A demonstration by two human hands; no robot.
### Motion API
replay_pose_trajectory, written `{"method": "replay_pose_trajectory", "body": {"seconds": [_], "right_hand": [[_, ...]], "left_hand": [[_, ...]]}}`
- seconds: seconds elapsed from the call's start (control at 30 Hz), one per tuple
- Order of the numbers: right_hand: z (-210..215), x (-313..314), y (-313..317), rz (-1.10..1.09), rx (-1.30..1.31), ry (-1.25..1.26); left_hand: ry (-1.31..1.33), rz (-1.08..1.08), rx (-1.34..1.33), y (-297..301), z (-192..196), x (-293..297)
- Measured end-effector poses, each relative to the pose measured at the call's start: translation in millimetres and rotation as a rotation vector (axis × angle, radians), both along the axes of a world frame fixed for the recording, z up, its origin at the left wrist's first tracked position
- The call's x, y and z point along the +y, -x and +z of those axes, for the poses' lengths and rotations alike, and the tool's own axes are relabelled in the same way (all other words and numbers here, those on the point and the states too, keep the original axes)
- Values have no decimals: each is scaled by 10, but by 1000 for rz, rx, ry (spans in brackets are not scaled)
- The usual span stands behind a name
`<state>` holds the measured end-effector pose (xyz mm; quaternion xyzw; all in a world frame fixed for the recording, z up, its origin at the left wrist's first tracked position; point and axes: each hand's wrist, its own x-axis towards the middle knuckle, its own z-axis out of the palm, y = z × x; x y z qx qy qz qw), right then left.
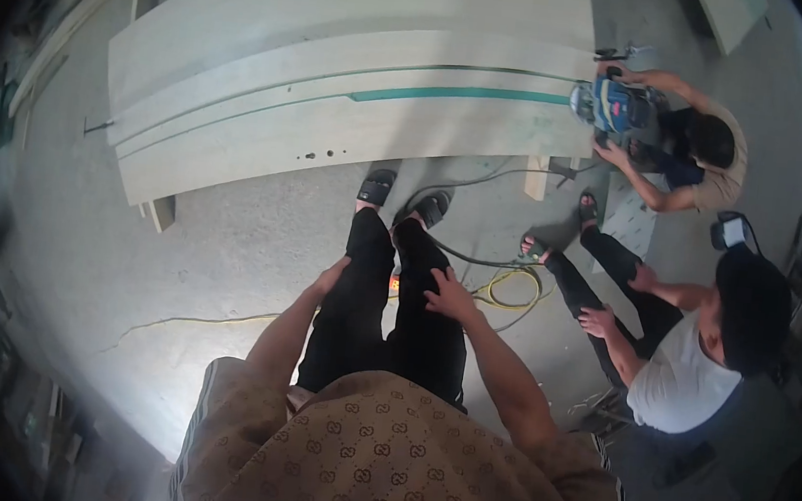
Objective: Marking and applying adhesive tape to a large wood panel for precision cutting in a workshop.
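My left hand [331, 276] rests against the outer side of my left leg, holding nothing; its fingers lie along the black trousers, partly hidden. On my right knee lies my right hand [452, 297], empty, with fingers spread. Ahead of my feet stretches a large pale wooden panel [236, 162], with a long green strip [464, 93] and a thinner green line along it. At its right end a co-worker's two hands hold a blue power tool that looks like a router [622, 106]. Neither of my hands touches the panel or the tool.
Another person in a white shirt [682, 389] sits at the right, hands on legs. A dark cable [463, 255] and a coiled yellow cord [513, 288] lie on the grey floor. A clamp [99, 128] grips the panel's left edge. A wooden support [536, 179] shows below the panel.
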<state>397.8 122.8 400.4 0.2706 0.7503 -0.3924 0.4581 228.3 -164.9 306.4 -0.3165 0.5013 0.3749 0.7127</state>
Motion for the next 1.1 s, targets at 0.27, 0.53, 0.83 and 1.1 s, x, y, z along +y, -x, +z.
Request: {"method": "replay_pose_trajectory", "body": {"seconds": [0.27, 0.53, 0.83, 1.1], "right_hand": [[574, -367, 24, 90, 10, 14], [729, -535, -36, -15, 181, 30], [991, -703, 156, -68, 86, 39], [874, -1125, -68, -83, 64, 92]], "left_hand": [[-220, -574, 417, 316, 937, 251], [-264, -709, 532, 366, 736, 6], [-228, -722, 532, 372, 959, -147], [-254, -770, 586, 277, 892, -259]]}}
